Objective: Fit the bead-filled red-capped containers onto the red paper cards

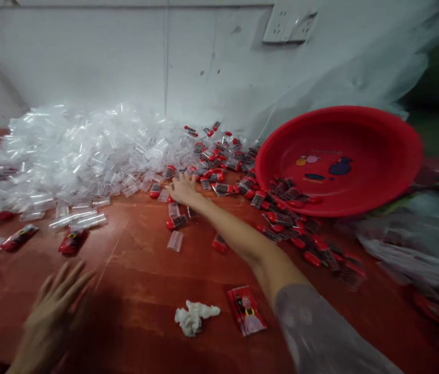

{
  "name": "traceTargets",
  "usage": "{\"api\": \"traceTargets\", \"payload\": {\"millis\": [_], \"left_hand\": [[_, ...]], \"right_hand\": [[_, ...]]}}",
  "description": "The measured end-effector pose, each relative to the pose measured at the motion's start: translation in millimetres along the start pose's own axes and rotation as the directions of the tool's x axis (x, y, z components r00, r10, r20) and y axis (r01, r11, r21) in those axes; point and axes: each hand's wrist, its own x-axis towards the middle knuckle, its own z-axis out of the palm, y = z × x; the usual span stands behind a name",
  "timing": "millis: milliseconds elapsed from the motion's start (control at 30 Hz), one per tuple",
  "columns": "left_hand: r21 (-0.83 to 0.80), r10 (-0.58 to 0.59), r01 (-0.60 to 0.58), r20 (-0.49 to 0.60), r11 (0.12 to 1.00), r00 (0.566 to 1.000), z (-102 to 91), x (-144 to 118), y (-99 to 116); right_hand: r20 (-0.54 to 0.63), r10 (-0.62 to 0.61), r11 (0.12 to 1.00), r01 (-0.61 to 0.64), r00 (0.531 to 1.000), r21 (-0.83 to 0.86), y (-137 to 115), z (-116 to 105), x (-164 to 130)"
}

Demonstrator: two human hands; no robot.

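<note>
My right hand (183,189) reaches to the edge of a heap of small clear pieces with red ends and dark contents (223,188). Its fingers are spread over the pieces, and I see nothing held in them. Close below that hand lie another red-ended piece (176,222) and a short clear plastic sleeve (175,241). At the lower left, my left hand (53,311) is slightly blurred, with fingers apart and nothing in them. Just beyond its fingertips is a small red packet (71,241).
A large heap of clear plastic sleeves (82,148) lies along the wall. At right a tilted red basin (375,195) rests by the red-ended pieces. Crumpled white tissue (194,317) and a red printed packet (247,310) lie on the reddish tabletop (141,275).
</note>
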Motion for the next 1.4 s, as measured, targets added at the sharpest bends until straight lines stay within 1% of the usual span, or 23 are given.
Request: {"api": "traceTargets", "payload": {"millis": [33, 67, 133, 200, 267, 333, 367, 467, 567, 633, 800, 867, 900, 967, 1000, 1033, 1067, 1100, 1167, 1233, 1300, 1333, 1400], "left_hand": [[0.005, 0.038, -0.037, -0.018, 0.999, 0.999, 15.5, 29.3, 15.5], [0.021, 0.07, -0.07, 0.014, 0.997, 0.997, 31.4, 60.8, 31.4], [0.062, 0.077, -0.081, 0.057, 0.995, 0.995, 63.6, 124.9, 59.8], [0.082, 0.04, -0.047, 0.083, 0.996, 0.996, 94.2, 180.9, 79.0], [0.112, -0.032, 0.017, 0.13, 0.994, 0.991, 120.5, 221.4, 87.4], [0.12, -0.081, 0.059, 0.189, 0.991, 0.979, 140.6, 244.9, 86.7], [0.109, -0.077, 0.055, 0.211, 0.992, 0.974, 147.8, 251.2, 83.8], [0.076, -0.014, -0.002, 0.209, 0.997, 0.978, 158.5, 255.5, 70.4], [0.105, -0.01, -0.008, 0.175, 0.994, 0.985, 155.6, 249.2, 57.7], [0.139, -0.019, -0.005, 0.178, 0.99, 0.984, 149.9, 244.6, 52.3], [0.188, -0.001, -0.037, 0.198, 0.981, 0.98, 137.8, 238.5, 54.4], [0.207, -0.028, -0.007, 0.167, 0.978, 0.986, 136.8, 237.1, 59.5], [0.22, -0.045, 0.012, 0.146, 0.976, 0.988, 137.1, 236.1, 62.0], [0.242, -0.056, 0.032, 0.093, 0.97, 0.994, 138.3, 233.1, 65.3], [0.251, -0.039, 0.02, 0.072, 0.968, 0.997, 138.7, 231.0, 65.7], [0.261, -0.016, 0.002, 0.052, 0.965, 0.999, 138.8, 228.7, 65.0], [0.274, 0.01, -0.02, 0.038, 0.962, 0.999, 138.1, 226.2, 63.3], [0.29, 0.03, -0.036, 0.027, 0.956, 0.999, 136.6, 223.6, 60.9], [0.318, 0.045, -0.046, 0.012, 0.947, 0.999, 130.4, 218.9, 55.0], [0.332, 0.022, -0.018, -0.01, 0.943, 1.0, 121.0, 214.6, 50.7], [0.327, -0.017, 0.025, -0.027, 0.945, 0.999, 111.5, 209.3, 50.6], [0.314, -0.029, 0.034, -0.02, 0.949, 0.999, 108.1, 205.2, 52.6], [0.258, -0.029, 0.019, 0.035, 0.966, 0.999, 105.9, 192.9, 60.3]], "right_hand": [[-0.001, 0.022, 1.0, -0.022, 1.0, -0.003, 12.9, 0.1, 11.4], [-0.003, 0.018, 1.0, -0.018, 1.0, 0.001, 21.9, 1.5, 22.6], [-0.001, -0.046, 0.999, 0.046, 0.999, 0.024, 31.2, 8.0, 44.0], [0.011, -0.129, 0.99, 0.128, 0.992, 0.053, 35.3, 17.8, 62.0], [0.023, -0.178, 0.982, 0.176, 0.984, 0.076, 40.7, 28.1, 73.2], [0.026, -0.187, 0.979, 0.184, 0.982, 0.089, 50.0, 36.7, 75.5], [0.028, -0.189, 0.978, 0.185, 0.982, 0.093, 55.7, 39.6, 73.2], [0.045, -0.202, 0.975, 0.196, 0.978, 0.101, 72.7, 42.6, 54.3], [0.072, -0.215, 0.973, 0.208, 0.974, 0.099, 87.7, 39.6, 22.0], [0.092, -0.211, 0.975, 0.203, 0.973, 0.095, 99.2, 35.3, -4.9], [0.127, -0.192, 0.981, 0.187, 0.973, 0.052, 136.7, 11.5, -75.7], [0.134, -0.212, 0.977, 0.207, 0.968, 0.049, 151.8, -1.8, -91.9], [0.11, -0.216, 0.976, 0.211, 0.97, 0.048, 159.1, -8.1, -94.0], [0.033, -0.184, 0.983, 0.184, 0.982, 0.02, 174.5, -18.3, -83.7], [-0.016, -0.135, 0.991, 0.135, 0.991, -0.009, 183.2, -21.9, -71.5], [-0.057, -0.067, 0.997, 0.065, 0.996, -0.04, 192.9, -24.4, -55.3], [-0.1, 0.031, 0.997, -0.038, 0.994, -0.062, 203.7, -25.6, -36.3], [-0.141, 0.146, 0.986, -0.156, 0.979, -0.064, 215.1, -25.7, -15.9], [-0.111, 0.362, 0.93, -0.367, 0.926, -0.026, 237.8, -22.5, 24.0], [-0.048, 0.506, 0.863, -0.504, 0.861, 0.042, 255.2, -15.3, 54.6], [0.006, 0.575, 0.815, -0.573, 0.818, 0.084, 262.4, -6.2, 70.9], [0.019, 0.583, 0.807, -0.582, 0.812, 0.095, 261.8, -2.0, 73.7], [0.033, 0.555, 0.825, -0.555, 0.831, 0.111, 254.2, 4.0, 70.6]]}}
